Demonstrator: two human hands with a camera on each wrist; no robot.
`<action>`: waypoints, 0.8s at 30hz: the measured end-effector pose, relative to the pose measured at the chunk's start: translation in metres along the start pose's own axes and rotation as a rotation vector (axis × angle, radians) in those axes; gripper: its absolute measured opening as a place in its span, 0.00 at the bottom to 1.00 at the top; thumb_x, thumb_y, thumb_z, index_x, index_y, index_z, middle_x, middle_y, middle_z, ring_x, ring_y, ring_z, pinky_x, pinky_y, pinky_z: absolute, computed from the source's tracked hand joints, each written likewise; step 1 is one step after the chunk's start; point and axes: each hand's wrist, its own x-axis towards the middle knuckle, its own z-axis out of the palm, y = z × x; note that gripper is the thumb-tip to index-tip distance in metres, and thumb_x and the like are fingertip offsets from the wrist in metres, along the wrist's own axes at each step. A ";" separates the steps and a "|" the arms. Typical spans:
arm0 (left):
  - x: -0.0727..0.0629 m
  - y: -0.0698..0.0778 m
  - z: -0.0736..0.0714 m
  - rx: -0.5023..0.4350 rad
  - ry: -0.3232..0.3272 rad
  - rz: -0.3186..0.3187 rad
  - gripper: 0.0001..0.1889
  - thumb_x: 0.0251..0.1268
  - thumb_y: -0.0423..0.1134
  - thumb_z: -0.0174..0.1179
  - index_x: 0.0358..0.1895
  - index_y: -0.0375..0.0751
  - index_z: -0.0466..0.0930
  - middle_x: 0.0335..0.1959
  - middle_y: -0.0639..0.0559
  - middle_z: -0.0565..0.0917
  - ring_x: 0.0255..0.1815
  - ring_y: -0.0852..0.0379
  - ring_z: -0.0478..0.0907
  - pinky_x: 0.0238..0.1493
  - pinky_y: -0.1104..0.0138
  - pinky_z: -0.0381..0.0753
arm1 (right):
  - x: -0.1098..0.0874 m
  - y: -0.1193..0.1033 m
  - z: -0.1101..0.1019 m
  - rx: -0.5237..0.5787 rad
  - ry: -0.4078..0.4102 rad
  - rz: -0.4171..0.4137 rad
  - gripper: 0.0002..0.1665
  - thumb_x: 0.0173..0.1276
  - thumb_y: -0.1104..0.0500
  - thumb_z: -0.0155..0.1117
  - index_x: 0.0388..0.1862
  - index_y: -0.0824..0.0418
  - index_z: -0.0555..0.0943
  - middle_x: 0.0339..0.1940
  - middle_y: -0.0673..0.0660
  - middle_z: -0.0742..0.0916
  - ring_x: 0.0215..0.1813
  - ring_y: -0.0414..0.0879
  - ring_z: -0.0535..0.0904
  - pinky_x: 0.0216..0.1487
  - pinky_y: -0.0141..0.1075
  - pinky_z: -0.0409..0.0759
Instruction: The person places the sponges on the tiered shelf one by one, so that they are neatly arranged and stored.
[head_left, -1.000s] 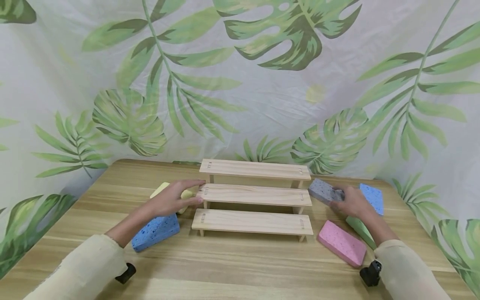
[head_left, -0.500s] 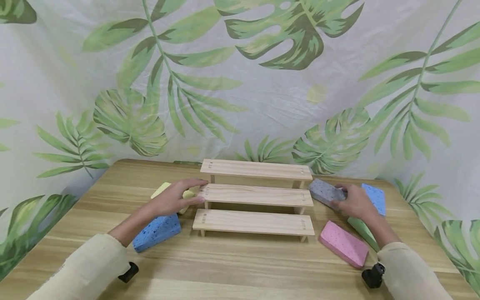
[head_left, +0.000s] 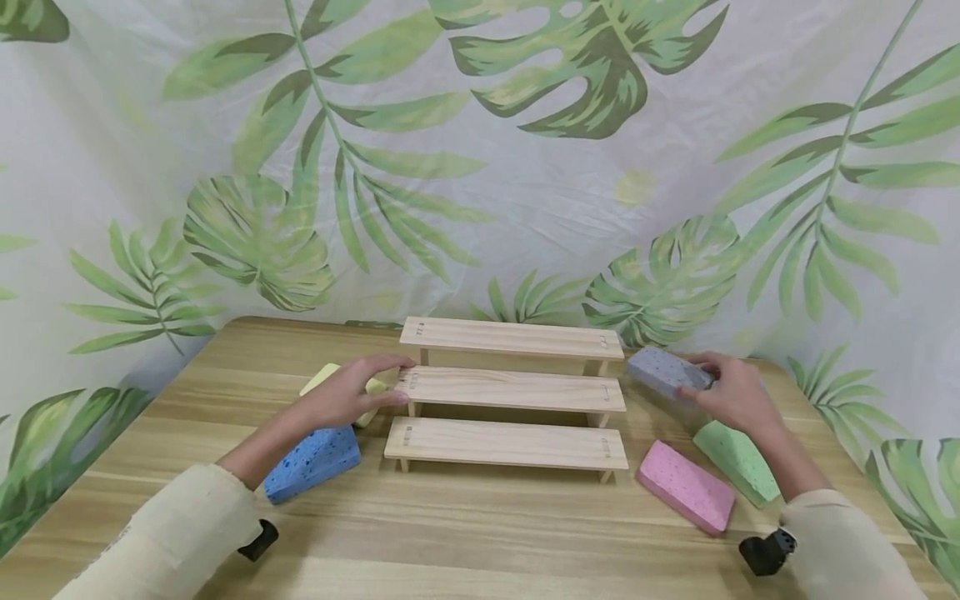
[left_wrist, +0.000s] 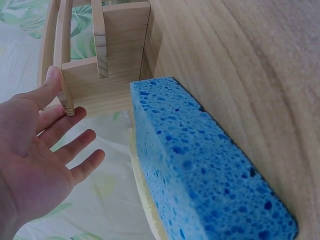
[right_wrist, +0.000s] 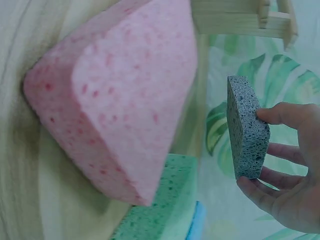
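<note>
My right hand [head_left: 738,392] grips a grey speckled sponge [head_left: 663,369] by its right end, raised above the table right of a three-step wooden shelf [head_left: 510,390]. In the right wrist view the grey sponge [right_wrist: 245,130] sits between the thumb and the fingertips. My left hand [head_left: 348,392] holds the left end of the middle step, thumb on one edge and fingers on the other. In the left wrist view the outer fingers of that hand [left_wrist: 40,155] spread free. Under the left forearm lies a blue sponge [head_left: 315,462], and a yellow sponge [head_left: 322,379] is partly hidden behind the hand.
On the wooden table [head_left: 480,542], a pink sponge [head_left: 686,487] and a green sponge [head_left: 738,462] lie to the right. Another blue sponge [right_wrist: 196,220] is mostly hidden beyond the green one. A leaf-patterned cloth [head_left: 525,208] hangs behind the table.
My right hand has lifted the grey sponge off the table and moved slightly right and away, uncovering more of the green sponge. The left hand and the shelf stay in place.
</note>
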 end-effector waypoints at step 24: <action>0.002 0.011 -0.004 0.039 -0.029 -0.028 0.27 0.77 0.42 0.63 0.70 0.27 0.73 0.68 0.30 0.77 0.69 0.28 0.71 0.66 0.36 0.72 | 0.003 -0.035 -0.036 0.114 0.089 -0.082 0.24 0.69 0.56 0.72 0.57 0.72 0.84 0.62 0.78 0.79 0.51 0.75 0.84 0.48 0.60 0.86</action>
